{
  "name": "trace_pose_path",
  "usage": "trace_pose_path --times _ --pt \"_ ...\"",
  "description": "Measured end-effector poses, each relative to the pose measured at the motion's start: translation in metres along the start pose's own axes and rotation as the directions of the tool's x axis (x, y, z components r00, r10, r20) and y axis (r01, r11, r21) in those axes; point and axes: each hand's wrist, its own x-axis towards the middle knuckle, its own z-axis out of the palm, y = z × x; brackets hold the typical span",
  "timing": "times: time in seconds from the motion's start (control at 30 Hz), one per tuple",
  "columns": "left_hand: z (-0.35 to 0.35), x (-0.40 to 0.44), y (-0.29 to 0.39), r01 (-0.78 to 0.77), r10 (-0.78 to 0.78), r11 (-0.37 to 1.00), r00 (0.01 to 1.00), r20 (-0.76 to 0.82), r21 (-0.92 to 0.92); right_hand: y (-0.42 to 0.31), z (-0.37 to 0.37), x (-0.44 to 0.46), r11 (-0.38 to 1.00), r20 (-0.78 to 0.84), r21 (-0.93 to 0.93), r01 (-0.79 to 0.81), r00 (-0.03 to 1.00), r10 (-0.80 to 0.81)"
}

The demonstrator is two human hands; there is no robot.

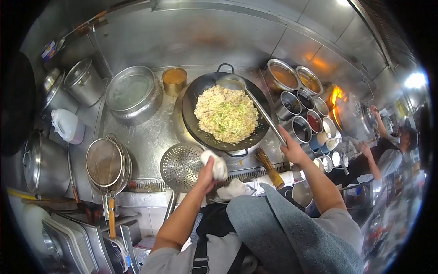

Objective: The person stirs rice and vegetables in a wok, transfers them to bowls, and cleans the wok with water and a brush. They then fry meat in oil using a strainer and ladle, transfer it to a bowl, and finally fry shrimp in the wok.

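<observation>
A large black wok [187, 109] holds a heap of fried rice [226, 114] with shredded greens on top. My right hand [291, 147] is wrapped round the handle of a long metal ladle [231, 84], whose bowl lies at the far edge of the rice. Bunched in my left hand [208, 174] is a white cloth [220, 167], near the wok's front rim. Just left of that hand lies a perforated strainer [180, 166]. A bamboo brush [270, 171] leans between my hands at the counter's front edge.
A large metal pot [132, 94] and a tin of orange liquid [174, 81] stand left of the wok. Wire sieves [106, 162] are at the front left. Seasoning containers [302, 128] fill the right side. Beyond them, a co-worker [388, 155] stands near a flaming wok [356, 121].
</observation>
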Motion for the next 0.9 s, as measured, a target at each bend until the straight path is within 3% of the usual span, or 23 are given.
trace_pose_path --times 0.07,0.13,0.2,0.3,0.4,0.47,0.6,0.67,0.7,0.73,0.8,0.83,0.87,0.9 --pt "0.037 0.028 -0.009 0.010 -0.011 1.000 1.000 0.026 0.021 0.036 0.010 0.025 0.994 -0.091 -0.108 0.004 0.996 -0.014" --pt "0.065 0.035 -0.014 0.007 -0.008 1.000 1.000 0.027 0.010 -0.001 0.019 0.055 0.915 0.027 -0.155 -0.372 0.924 0.381" --pt "0.089 0.033 -0.014 -0.042 0.040 0.992 0.999 -0.020 -0.118 -0.001 0.042 0.070 0.952 0.096 -0.219 -0.213 0.966 0.238" --pt "0.093 0.046 -0.012 -0.053 0.045 0.997 0.990 -0.130 -0.057 -0.017 0.060 0.060 0.970 0.242 -0.225 -0.092 0.959 0.147" --pt "0.086 0.074 -0.010 -0.071 0.062 0.997 0.975 -0.215 -0.035 -0.012 0.014 0.005 0.956 0.325 -0.292 -0.025 0.938 0.123" --pt "0.062 0.107 -0.021 -0.044 0.043 0.999 0.990 -0.131 0.000 0.017 -0.025 -0.034 0.892 0.428 -0.438 0.111 0.898 0.098" --pt "0.073 0.087 -0.043 -0.218 0.219 0.976 0.966 -0.137 0.019 0.038 -0.063 -0.083 0.855 0.369 -0.492 0.165 0.929 0.033" --pt "0.136 -0.025 -0.044 -0.364 0.327 0.905 0.927 -0.186 -0.222 0.012 -0.082 -0.112 0.918 0.339 -0.394 0.037 0.935 0.107" --pt "0.169 -0.070 -0.039 -0.330 0.269 0.898 0.936 -0.228 -0.292 0.020 -0.084 -0.129 0.941 0.316 -0.331 0.072 0.948 0.038" --pt "0.166 -0.058 -0.040 -0.313 0.246 0.899 0.939 -0.240 -0.305 0.014 -0.094 -0.139 0.941 0.338 -0.333 0.068 0.940 0.052" --pt "0.144 -0.018 -0.036 -0.232 0.191 0.966 0.938 -0.288 -0.117 -0.010 -0.119 -0.162 0.981 0.420 -0.185 0.064 0.907 0.020" --pt "0.133 -0.014 -0.038 -0.258 0.229 0.956 0.954 -0.195 -0.140 -0.034 -0.135 -0.180 0.970 0.513 -0.242 -0.003 0.848 0.131" --pt "0.130 -0.026 -0.047 -0.203 0.157 0.952 0.966 -0.206 -0.227 -0.052 -0.151 -0.186 0.946 0.556 -0.319 -0.058 0.797 0.236" --pt "0.145 -0.041 -0.038 -0.233 0.206 0.953 0.967 -0.151 -0.193 -0.034 -0.150 -0.199 0.959 0.552 -0.271 0.088 0.830 0.080"
